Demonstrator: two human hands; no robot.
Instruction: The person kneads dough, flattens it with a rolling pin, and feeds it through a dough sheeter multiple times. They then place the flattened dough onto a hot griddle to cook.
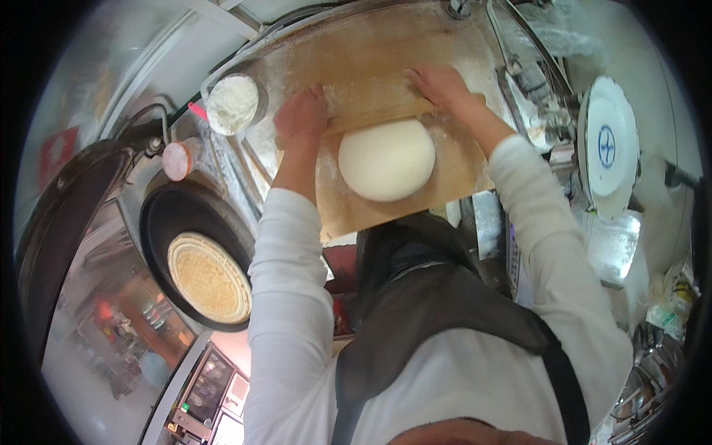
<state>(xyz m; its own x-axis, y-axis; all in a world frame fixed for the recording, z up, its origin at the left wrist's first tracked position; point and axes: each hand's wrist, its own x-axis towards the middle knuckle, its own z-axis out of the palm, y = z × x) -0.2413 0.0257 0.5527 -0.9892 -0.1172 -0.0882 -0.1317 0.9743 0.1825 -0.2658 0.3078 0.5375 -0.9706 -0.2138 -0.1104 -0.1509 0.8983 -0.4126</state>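
Observation:
A smooth, pale round of dough lies on a floured wooden board in front of me. A wooden rolling pin crosses the board along the far edge of the dough. My left hand is closed over the pin's left part. Towards its right end, my right hand grips it with the fingers curled over the top. The pin's colour nearly matches the board, and its middle is slightly blurred.
On the left, a round black pan holds a browned flatbread, beside a raised dark lid. A container of flour, a jar and thin sticks stand nearby. At right is a white enamel dish.

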